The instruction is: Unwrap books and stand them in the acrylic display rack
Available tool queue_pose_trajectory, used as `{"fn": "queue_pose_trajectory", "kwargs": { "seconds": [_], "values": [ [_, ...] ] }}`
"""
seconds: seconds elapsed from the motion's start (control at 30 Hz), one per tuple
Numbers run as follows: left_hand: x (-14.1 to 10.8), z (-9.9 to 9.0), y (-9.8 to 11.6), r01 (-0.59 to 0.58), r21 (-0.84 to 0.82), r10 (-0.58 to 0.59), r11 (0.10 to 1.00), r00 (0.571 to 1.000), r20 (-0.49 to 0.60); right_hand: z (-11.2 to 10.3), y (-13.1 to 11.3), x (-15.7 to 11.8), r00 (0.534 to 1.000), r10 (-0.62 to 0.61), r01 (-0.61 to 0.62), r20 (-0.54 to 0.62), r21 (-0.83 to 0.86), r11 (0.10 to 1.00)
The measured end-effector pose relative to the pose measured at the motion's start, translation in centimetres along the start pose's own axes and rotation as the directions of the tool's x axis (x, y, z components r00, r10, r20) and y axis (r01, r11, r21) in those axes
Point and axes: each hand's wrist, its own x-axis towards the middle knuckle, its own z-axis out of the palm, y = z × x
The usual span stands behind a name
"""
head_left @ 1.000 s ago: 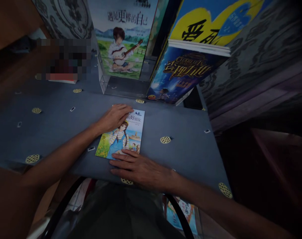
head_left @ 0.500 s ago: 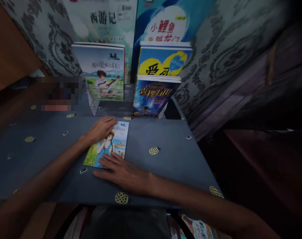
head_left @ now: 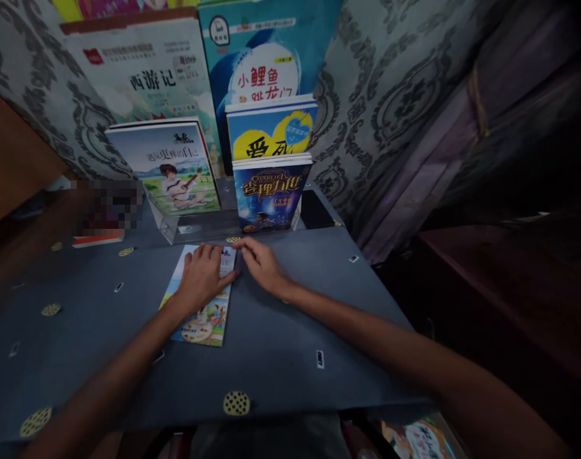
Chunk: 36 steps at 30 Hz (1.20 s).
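A thin illustrated paperback book (head_left: 223, 331) lies flat on the cloth-covered table. My left hand (head_left: 203, 277) rests on its upper half, fingers spread, hiding much of the cover. At the book's top right corner, my right hand (head_left: 264, 268) has its index finger and thumb closed on the edge. Small figures and an oval shape show on the book below my left hand. Just beyond is a clear stand (head_left: 194, 228) with an upright book showing a guitar player (head_left: 178, 182) on its left and a dark blue book (head_left: 271, 197) on its right.
A yellow-and-blue book (head_left: 271, 124) stands behind the dark blue one. Two large books, one pale green (head_left: 141, 57) and one teal (head_left: 290, 57), lean at the back. A black phone-like slab (head_left: 317, 209) lies right of the stand. A red-edged book (head_left: 97, 239) sits left.
My right hand has gone from the book's lower part to its top right corner. My left hand has spread further across the cover. The camera view has shifted, and different lower artwork shows.
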Motion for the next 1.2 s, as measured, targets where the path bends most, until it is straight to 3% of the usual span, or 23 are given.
{"fn": "queue_pose_trajectory", "kwargs": {
  "seconds": [0.17,0.27,0.4,0.5,0.73,1.2],
  "values": [
    [0.8,0.3,1.1,0.053,0.037,-0.053,0.998,0.999,0.012,-0.7,2.7,3.3,0.999,0.037,-0.037,0.004,0.055,0.998],
    [1.0,0.0,0.6,-0.035,0.028,0.034,0.999,0.999,0.032,-0.7,2.8,3.3,0.998,0.020,-0.027,0.064,0.104,0.994],
    [0.7,-1.0,-0.5,-0.176,-0.036,0.180,0.984,0.975,0.133,-1.0,2.2,3.0,0.993,0.090,-0.103,0.076,0.194,0.976],
    [0.1,-1.3,-1.0,-0.211,-0.096,0.223,0.973,0.963,0.151,-1.2,1.7,2.8,0.989,0.087,-0.115,0.116,0.255,0.960],
    [-0.8,-0.7,0.8,-0.067,0.128,0.060,0.989,0.996,0.059,-1.3,0.8,2.3,0.987,0.110,-0.128,0.116,0.160,0.979],
    [-0.7,-1.5,2.2,-0.090,0.255,0.063,0.963,0.992,0.110,-1.6,0.4,2.3,0.985,0.121,-0.134,0.121,0.103,0.986]
  ]
}}
